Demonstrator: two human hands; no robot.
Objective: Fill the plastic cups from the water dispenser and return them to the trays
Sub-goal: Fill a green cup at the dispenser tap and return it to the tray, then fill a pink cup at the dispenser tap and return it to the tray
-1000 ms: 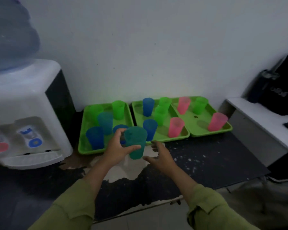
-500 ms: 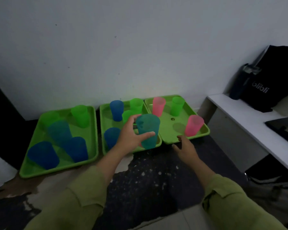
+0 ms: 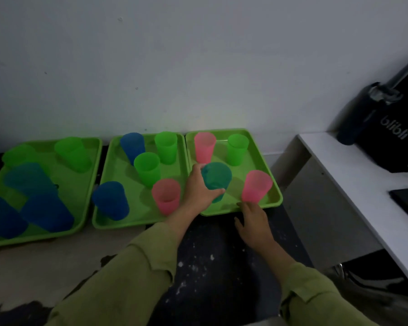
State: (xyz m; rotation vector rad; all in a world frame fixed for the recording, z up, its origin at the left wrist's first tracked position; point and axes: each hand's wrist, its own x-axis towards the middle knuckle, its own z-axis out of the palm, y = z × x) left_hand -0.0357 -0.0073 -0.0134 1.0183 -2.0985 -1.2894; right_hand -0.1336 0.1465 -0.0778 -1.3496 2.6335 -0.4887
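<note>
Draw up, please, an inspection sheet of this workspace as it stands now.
Surface: dark speckled surface, with a pale worn patch at left.
Job's things: three green trays side by side: left tray, middle tray, right tray. Upright blue cups, green cups and pink cups stand on them. A teal cup is at the right tray. Fill levels cannot be told.
Clutter: nothing seen.
Grips: left hand grips the teal cup; right hand is open, fingertips at the right tray's front rim.
Cables: nothing seen.
Surroundings: white wall; white shelf at right bearing a black bag and a dark bottle.
</note>
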